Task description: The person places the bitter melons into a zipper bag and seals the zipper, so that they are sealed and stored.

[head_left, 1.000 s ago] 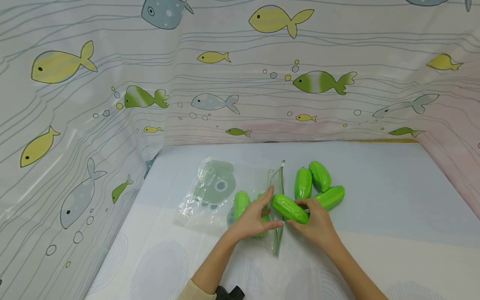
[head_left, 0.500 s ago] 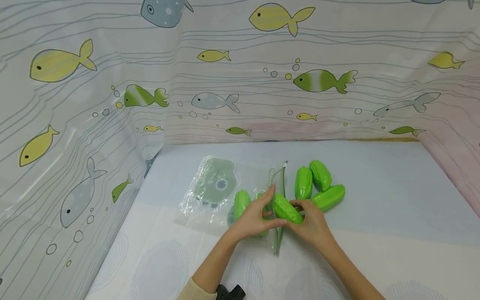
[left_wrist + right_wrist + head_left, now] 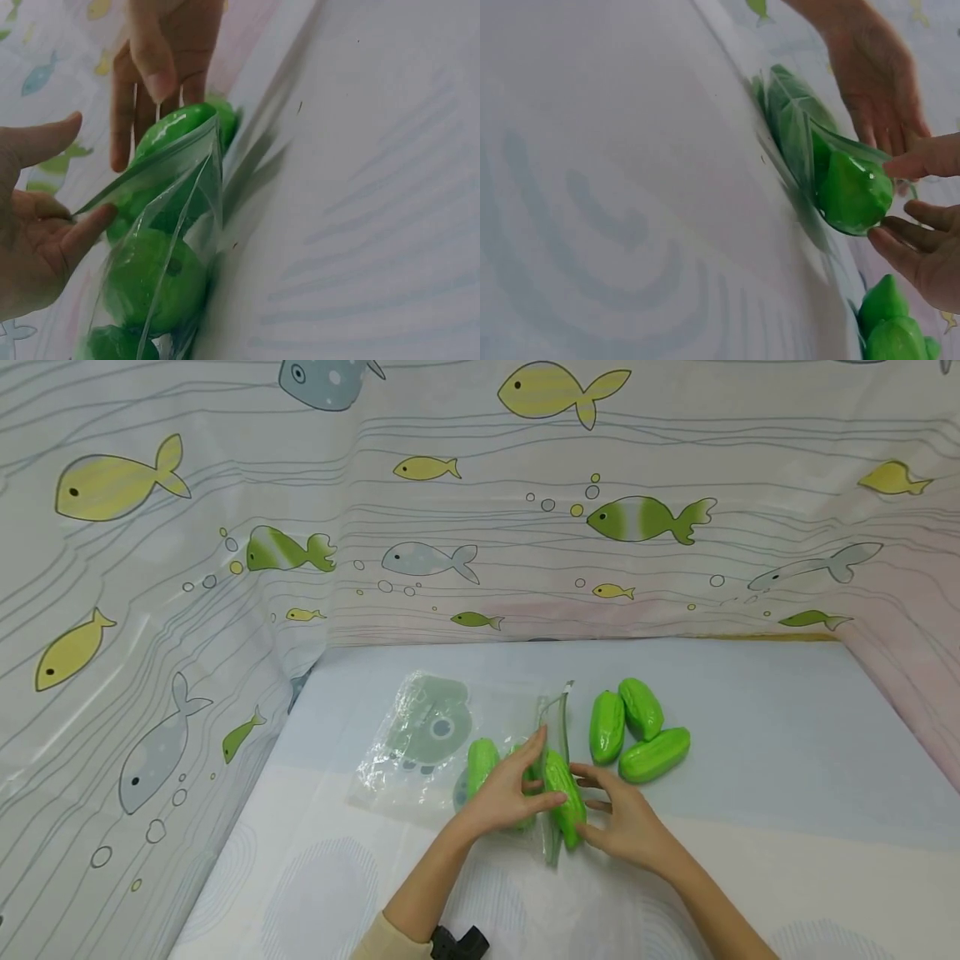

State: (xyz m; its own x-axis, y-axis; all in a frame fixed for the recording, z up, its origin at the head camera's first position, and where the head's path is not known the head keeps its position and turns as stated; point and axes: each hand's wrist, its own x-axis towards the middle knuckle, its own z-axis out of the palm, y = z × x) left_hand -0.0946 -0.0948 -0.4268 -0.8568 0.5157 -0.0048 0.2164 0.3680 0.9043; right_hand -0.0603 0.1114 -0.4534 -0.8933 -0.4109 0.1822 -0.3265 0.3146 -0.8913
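Currently, the green piece lies at the mouth of the clear bag, its near end swung from 4 toward 6 o'clock — apparently lengthwise along the opening, less slanted. Right hand, 4 o'clock: grip apart, tips touching the piece. Left hand, 9 o'clock: grip spread at the rim. Loose green pieces: 2 o'clock, tabletop.

A shiny green, long, bumpy vegetable sits slanted at the open mouth of a clear plastic bag; two green ones lie inside.
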